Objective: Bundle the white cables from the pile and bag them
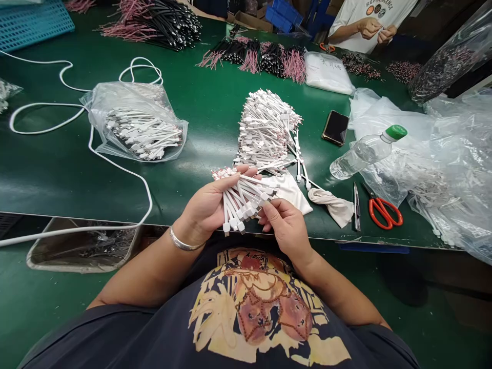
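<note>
A bunch of short white USB cables (244,201) lies across my left hand (209,205), whose thumb and fingers wrap round it. Metal-tipped plugs point down and right, and reddish wire ends stick out at the upper left. My right hand (286,225) pinches at the plugs on the bunch's right side, thumb against fingers. Just beyond my hands rises a large pile of similar white cables (265,130). A white cloth (288,192) lies under and right of the bunch, with a crumpled fabric piece (332,204) beside it.
To the left is a clear bag of white cables (142,128) by a long white cord (115,166). On the right are a water bottle (361,156), phone (335,127), utility knife (356,207), red-handled scissors (385,211) and plastic bags (457,154). Across the table works another person (369,25).
</note>
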Available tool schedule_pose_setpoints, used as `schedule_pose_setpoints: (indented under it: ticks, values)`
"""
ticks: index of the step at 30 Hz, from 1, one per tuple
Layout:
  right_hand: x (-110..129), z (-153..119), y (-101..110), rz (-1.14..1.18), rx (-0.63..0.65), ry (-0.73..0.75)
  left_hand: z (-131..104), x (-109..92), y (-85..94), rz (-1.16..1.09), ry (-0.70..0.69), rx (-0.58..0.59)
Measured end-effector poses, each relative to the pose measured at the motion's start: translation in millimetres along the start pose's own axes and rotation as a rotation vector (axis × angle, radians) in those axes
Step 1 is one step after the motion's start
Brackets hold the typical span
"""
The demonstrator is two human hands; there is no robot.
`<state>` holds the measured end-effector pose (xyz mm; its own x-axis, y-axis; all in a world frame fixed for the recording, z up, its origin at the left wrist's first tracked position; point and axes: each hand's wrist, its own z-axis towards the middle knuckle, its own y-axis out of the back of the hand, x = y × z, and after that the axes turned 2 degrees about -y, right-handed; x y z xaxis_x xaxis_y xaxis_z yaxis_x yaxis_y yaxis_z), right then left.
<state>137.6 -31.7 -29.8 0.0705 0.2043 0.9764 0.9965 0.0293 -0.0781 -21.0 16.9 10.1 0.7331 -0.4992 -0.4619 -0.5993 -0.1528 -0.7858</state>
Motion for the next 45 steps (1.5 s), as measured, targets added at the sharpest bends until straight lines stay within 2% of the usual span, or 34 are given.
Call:
schedule_pose_setpoints:
  ticks: [3, 5, 13, 29, 34, 45]
  values:
    - [-1, 1, -2, 0.098, 0.146, -0.085, 1, 0, 1.5, -0.007, -0.001, 0.030]
    - [-2, 1, -4, 0.146, 0.188, -0.117, 1, 0, 1.6, -0.010, 0.004, 0.037]
    - [-1, -1, -10, 0.183, 0.199, -0.136, 0, 0, 0.7, -0.022, 0.017, 0.068]
    - [0, 0, -8, 0.258, 0.210, -0.189, 1, -1, 3.2, -0.036, 0.053, 0.083]
    - [3, 0, -11, 0.267, 0.274, -0.234, 1, -2, 2.6, -0.039, 0.040, 0.099]
    - [3, 0, -15, 0.205, 0.241, -0.195, 0, 0, 1.6, -0.056, 0.053, 0.067]
